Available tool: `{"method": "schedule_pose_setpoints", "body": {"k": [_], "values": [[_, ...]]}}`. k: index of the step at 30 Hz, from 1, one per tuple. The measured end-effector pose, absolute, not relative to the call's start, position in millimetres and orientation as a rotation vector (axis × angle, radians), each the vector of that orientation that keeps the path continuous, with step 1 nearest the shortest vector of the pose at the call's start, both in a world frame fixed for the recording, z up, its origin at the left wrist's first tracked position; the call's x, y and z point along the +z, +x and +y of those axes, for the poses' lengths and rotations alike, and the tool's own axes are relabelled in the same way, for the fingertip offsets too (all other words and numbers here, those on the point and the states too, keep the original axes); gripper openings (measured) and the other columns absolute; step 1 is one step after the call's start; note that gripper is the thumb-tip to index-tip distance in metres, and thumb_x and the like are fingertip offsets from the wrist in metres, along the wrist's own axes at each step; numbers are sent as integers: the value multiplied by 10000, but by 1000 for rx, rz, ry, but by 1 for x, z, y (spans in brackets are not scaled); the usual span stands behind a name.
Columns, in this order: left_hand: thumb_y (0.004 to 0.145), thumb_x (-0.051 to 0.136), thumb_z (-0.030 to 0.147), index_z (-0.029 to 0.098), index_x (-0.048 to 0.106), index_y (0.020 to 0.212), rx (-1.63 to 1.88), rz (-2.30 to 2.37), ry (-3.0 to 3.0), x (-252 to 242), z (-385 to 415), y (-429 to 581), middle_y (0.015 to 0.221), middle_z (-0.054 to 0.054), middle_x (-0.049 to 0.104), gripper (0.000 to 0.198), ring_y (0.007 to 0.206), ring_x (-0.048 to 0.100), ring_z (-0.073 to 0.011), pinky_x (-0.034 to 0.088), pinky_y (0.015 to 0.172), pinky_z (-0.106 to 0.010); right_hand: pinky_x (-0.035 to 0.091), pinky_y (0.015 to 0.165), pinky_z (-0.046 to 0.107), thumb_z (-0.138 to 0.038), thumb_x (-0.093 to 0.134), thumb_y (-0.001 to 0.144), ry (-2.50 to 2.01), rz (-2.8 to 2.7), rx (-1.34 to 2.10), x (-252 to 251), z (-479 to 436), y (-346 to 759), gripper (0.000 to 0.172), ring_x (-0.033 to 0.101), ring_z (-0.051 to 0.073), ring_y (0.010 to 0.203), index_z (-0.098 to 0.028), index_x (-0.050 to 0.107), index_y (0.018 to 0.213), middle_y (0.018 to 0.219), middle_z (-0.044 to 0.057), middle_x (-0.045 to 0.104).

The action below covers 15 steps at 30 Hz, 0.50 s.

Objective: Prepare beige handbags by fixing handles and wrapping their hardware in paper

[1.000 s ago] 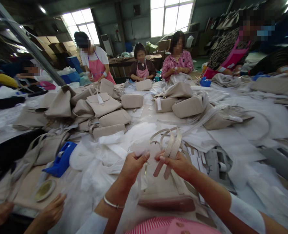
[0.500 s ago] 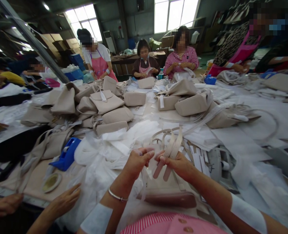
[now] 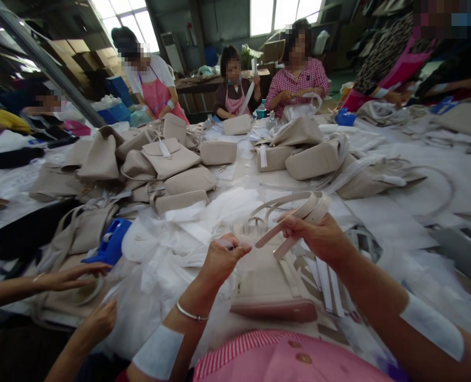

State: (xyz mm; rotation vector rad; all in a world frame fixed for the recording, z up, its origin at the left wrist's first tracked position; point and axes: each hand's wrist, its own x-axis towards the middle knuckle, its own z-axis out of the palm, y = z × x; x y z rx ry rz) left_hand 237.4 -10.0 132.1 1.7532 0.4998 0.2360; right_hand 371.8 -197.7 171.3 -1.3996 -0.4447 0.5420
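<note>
My right hand (image 3: 318,236) is closed round two beige bag straps (image 3: 299,217), held up and tilted to the right above a beige bag (image 3: 271,281) lying in front of me. My left hand (image 3: 223,257) is pinched shut just left of the strap ends, on something small that I cannot make out. Crumpled white wrapping paper (image 3: 171,254) lies under and left of that hand. A metal bangle is on my left wrist.
Piles of beige bags (image 3: 167,164) cover the middle of the table. A blue tape dispenser (image 3: 110,244) sits at the left, where another person's two hands (image 3: 71,276) reach in. Several people work along the far side. White sheets (image 3: 398,212) spread to the right.
My right hand has lifted the straps and swung them to the right, away from my left hand. The neighbour's hands at the left have reached further in toward the tape dispenser.
</note>
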Motion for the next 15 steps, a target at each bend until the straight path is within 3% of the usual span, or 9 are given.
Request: {"method": "schedule_pose_setpoints", "body": {"k": [4, 15], "values": [[725, 725, 290, 162, 655, 572, 201, 436, 1883, 138, -14, 239, 650, -7, 573, 212, 654, 524, -136, 384, 638, -268, 462, 518, 284, -467, 726, 766, -1519, -557, 451, 176, -191, 376, 342, 541, 143, 543, -136, 678, 700, 564, 19, 587], [717, 729, 302, 174, 667, 559, 177, 415, 1893, 144, -17, 240, 616, -3, 561, 212, 600, 509, -125, 382, 581, -253, 448, 501, 260, -473, 699, 777, -1676, -569, 412, 168, -180, 374, 339, 552, 145, 546, -136, 706, 743, 583, 23, 610]]}}
